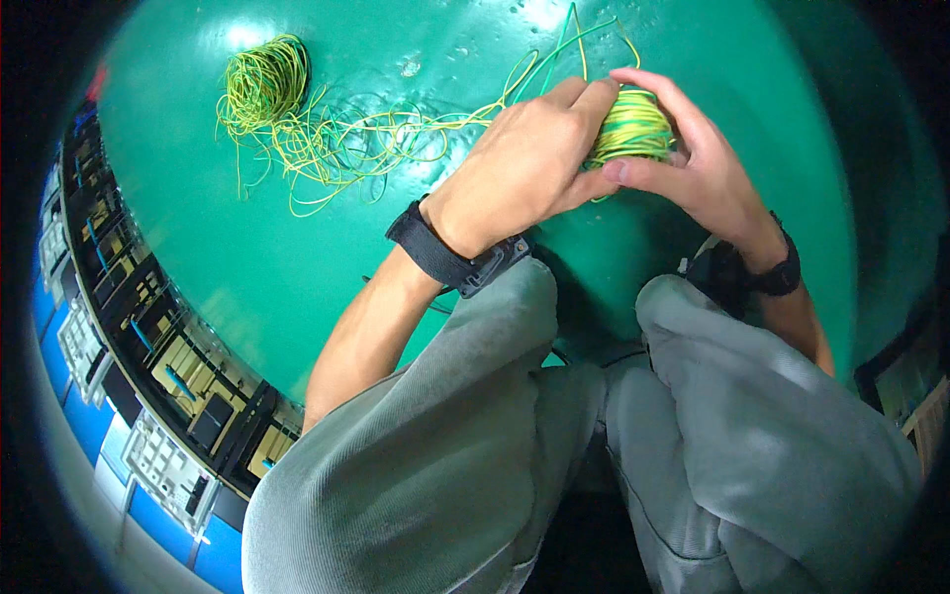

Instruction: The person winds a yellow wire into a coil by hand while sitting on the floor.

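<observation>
Both of my hands are around a wound bundle of yellow-green wire (634,128) in front of my knees. My left hand (538,148) covers the bundle's left side, its thumb at the lower edge. From the other side my right hand (694,152) curls about it, fingers over the top and thumb below. Loose wire strands (371,145) run from behind my left hand across the green floor to a larger coil of the same wire (266,83) at the upper left. A few strands loop up above the bundle. My left fingertips are mostly hidden.
A green, shiny floor (245,245) spreads around me. Along the left edge stands a long rack or bench (178,379) with white trays (167,464) and blue panels. My knees (512,297), in grey trousers, rise close below my hands. Dark straps are on both wrists.
</observation>
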Demonstrator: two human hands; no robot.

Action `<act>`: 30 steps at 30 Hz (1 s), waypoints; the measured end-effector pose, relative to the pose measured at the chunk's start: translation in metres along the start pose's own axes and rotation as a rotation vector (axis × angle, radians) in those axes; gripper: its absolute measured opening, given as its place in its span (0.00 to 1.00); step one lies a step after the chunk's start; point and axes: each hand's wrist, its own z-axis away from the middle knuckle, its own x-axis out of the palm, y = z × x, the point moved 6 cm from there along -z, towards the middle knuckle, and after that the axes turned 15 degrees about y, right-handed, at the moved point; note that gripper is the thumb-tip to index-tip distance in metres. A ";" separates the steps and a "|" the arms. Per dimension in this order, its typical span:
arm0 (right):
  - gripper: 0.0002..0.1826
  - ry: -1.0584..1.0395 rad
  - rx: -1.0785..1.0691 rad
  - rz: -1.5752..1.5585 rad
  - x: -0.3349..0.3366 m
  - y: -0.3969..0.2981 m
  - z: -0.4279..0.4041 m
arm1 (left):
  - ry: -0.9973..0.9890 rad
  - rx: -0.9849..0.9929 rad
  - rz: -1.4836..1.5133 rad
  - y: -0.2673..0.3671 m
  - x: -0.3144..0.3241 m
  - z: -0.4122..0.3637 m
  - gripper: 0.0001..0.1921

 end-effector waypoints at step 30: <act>0.35 0.070 0.027 -0.231 0.004 0.002 0.005 | 0.452 0.152 -0.006 -0.005 -0.006 0.011 0.32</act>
